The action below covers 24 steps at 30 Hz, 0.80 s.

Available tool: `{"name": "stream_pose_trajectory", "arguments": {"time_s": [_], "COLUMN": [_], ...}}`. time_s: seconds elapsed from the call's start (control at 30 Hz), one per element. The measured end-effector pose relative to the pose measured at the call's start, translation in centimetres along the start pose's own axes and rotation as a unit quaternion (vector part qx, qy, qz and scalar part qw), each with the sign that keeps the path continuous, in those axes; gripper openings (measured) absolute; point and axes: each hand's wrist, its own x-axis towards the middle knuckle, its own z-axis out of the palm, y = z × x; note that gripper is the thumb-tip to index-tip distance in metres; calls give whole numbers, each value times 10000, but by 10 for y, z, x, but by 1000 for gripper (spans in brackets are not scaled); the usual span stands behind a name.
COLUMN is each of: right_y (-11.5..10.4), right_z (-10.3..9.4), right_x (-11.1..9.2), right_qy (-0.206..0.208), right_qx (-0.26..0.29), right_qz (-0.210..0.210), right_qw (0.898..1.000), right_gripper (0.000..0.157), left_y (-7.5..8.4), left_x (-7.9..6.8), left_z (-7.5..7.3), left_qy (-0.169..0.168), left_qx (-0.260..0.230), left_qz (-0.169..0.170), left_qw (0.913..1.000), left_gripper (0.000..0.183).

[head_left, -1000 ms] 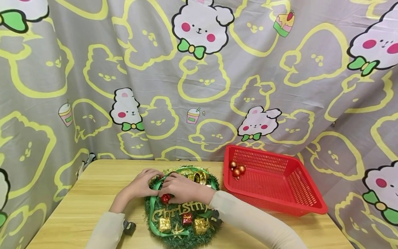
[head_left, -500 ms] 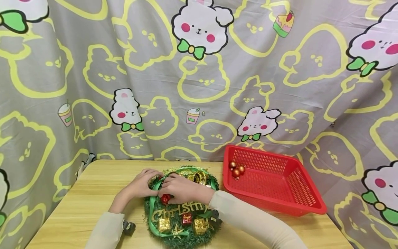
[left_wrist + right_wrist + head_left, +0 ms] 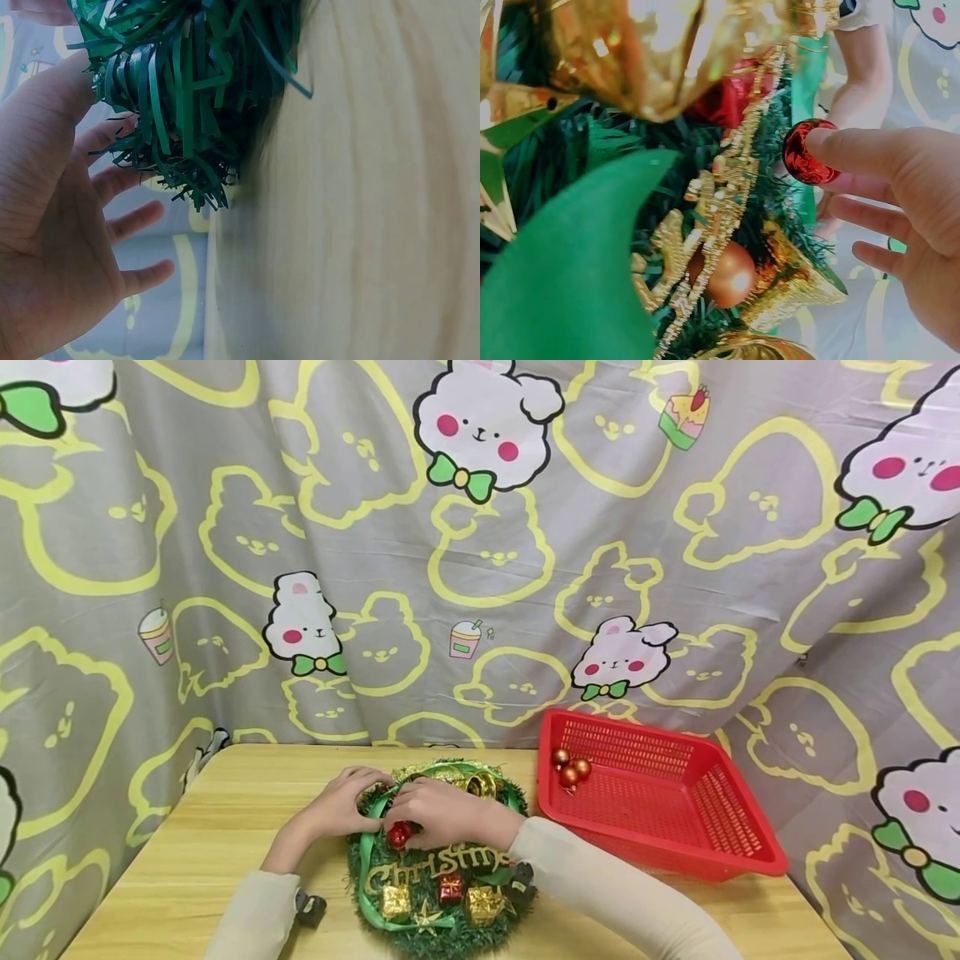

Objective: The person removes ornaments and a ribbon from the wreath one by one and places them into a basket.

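A green tinsel Christmas wreath [image 3: 450, 942] lies on the table, trimmed with green ribbon, gold lettering [image 3: 412, 872] and small gift boxes. My left hand [image 3: 345, 803] holds its upper left edge. In the left wrist view, the thumb and forefinger reach to the tinsel [image 3: 184, 97] while the other fingers spread out below. Over the wreath's upper left part, my right hand [image 3: 446, 814] pinches a shiny red bauble [image 3: 802, 154] between thumb and forefinger. That bauble is also visible under the hand in the head view. A copper-coloured bauble [image 3: 731, 275] sits among the tinsel beside a gold bell [image 3: 802, 289].
To the right stands a red plastic basket [image 3: 675, 852] with several copper-gold baubles [image 3: 572, 770] in its left corner. A small black device [image 3: 310, 908] shows at the left cuff. A patterned curtain [image 3: 495, 560] hangs behind the wooden table [image 3: 247, 793].
The right hand has shifted very slightly, its back rising a little over the red bauble. The left hand, wreath and basket stay in place.
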Motion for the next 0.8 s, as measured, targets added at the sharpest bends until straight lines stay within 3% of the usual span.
{"name": "stream_pose_trajectory", "arguments": {"time_s": [0.37, 0.8], "right_y": [6, 17], "right_z": [-22, -50], "right_x": [-10, -25], "right_qy": [308, 96], "right_qx": [813, 1248], "right_qz": [-80, 264], "right_qw": [9962, 9918], "right_gripper": [31, 33], "left_y": [-3, -1], "left_x": [0, 1], "left_z": [2, 1], "left_qy": [4, 47], "left_qx": [87, 146], "left_qz": [-14, -1], "left_qw": [10000, 9999], "left_gripper": [62, 61]}}
